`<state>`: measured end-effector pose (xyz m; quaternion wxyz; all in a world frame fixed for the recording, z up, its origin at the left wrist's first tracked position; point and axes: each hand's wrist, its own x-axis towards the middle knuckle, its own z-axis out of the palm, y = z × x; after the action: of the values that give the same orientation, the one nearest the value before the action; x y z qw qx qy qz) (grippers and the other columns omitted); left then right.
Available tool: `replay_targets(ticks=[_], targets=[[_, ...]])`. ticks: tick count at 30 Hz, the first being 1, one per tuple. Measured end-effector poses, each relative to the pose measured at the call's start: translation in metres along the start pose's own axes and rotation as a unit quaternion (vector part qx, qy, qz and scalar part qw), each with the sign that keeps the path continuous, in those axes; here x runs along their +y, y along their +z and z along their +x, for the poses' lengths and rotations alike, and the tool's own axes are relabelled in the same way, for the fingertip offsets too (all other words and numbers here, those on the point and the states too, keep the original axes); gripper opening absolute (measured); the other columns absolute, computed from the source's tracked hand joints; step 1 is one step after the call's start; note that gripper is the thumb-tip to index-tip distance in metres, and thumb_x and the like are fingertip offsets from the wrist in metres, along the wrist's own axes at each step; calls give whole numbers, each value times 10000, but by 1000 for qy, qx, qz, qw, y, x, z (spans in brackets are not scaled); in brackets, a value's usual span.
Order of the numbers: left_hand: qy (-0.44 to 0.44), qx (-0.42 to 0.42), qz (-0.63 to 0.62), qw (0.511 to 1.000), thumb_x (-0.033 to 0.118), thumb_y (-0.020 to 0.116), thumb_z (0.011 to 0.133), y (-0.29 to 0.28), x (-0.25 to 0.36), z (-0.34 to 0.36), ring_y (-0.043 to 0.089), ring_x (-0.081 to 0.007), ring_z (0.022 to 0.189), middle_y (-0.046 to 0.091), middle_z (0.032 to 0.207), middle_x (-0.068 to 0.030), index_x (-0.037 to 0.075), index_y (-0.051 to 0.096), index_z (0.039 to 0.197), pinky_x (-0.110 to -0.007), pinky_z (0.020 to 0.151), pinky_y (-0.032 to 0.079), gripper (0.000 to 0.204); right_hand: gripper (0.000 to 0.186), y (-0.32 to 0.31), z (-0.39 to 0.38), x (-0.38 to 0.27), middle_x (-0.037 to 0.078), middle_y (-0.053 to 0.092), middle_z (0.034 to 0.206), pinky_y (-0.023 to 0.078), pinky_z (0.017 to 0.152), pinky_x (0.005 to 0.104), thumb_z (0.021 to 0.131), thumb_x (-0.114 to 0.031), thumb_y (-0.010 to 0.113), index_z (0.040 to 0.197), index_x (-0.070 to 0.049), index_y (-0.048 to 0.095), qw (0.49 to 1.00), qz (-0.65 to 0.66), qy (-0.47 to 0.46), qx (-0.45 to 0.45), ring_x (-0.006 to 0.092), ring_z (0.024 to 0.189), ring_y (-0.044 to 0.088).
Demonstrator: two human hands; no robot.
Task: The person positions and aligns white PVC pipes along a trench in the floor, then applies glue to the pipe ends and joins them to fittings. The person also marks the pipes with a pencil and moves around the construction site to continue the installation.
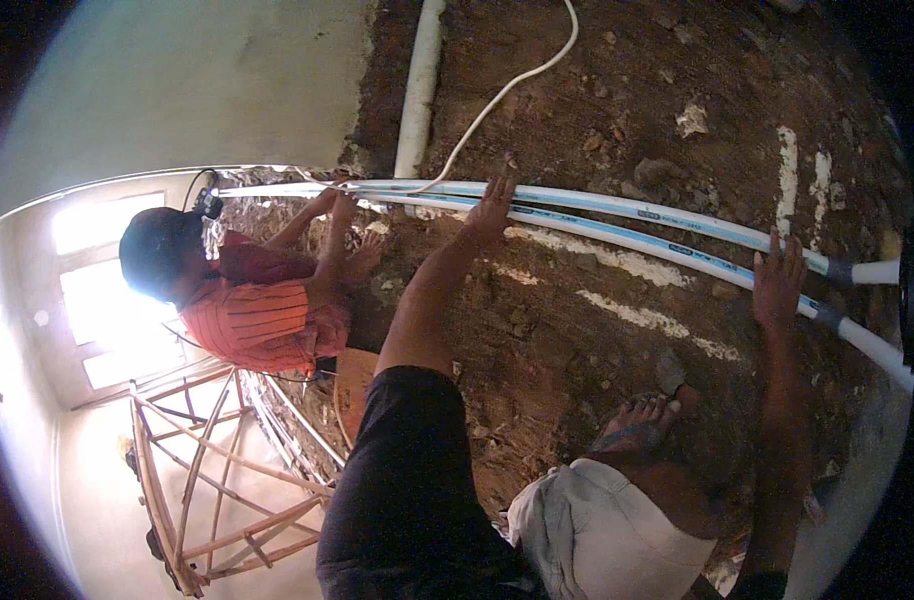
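Two white pipes with blue stripes [627, 210] run across the dug soil, with darker joints at the right. My left hand [489, 208] lies over them near the middle, fingers stretched across. My right hand [777, 285] rests on the lower pipe near its right joint, fingers extended upward over it. A thin white hose [507, 90] curves down over the pipes from the top. A co-worker in an orange striped shirt [247, 320] crouches at the left, hands [339, 205] at the pipes.
A thick white pipe [419, 90] lies at the top beside a plastered surface [207, 90]. A wooden pole frame [217, 440] stands at lower left, with more pipes [297, 430] beside it. My foot [637, 425] is on the rubble-strewn soil. Bright windows are at far left.
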<state>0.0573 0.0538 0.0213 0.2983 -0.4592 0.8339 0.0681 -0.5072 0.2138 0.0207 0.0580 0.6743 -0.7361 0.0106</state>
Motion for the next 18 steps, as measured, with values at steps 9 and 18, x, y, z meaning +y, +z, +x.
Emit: replay_targets(ticks=[9,18], targets=[[-11,-7,-52,999,378,634,889,-12,6,-3,72,-400,1444,31,1562,-226,-44,56,1487,-424,1138,319,933,554,-9,0,-4,142,260,1521,202,1152,556,1019,-391,390,1508,-185,232,991,-73,42,-108,319,1429,210],[13,33,-142,989,192,687,860,3,-1,0,117,-389,1441,5,1573,-202,15,31,1508,-436,1185,201,938,543,9,-3,10,172,305,1494,226,1135,566,1006,-369,439,1485,-157,295,998,-32,-4,-54,365,1397,260]])
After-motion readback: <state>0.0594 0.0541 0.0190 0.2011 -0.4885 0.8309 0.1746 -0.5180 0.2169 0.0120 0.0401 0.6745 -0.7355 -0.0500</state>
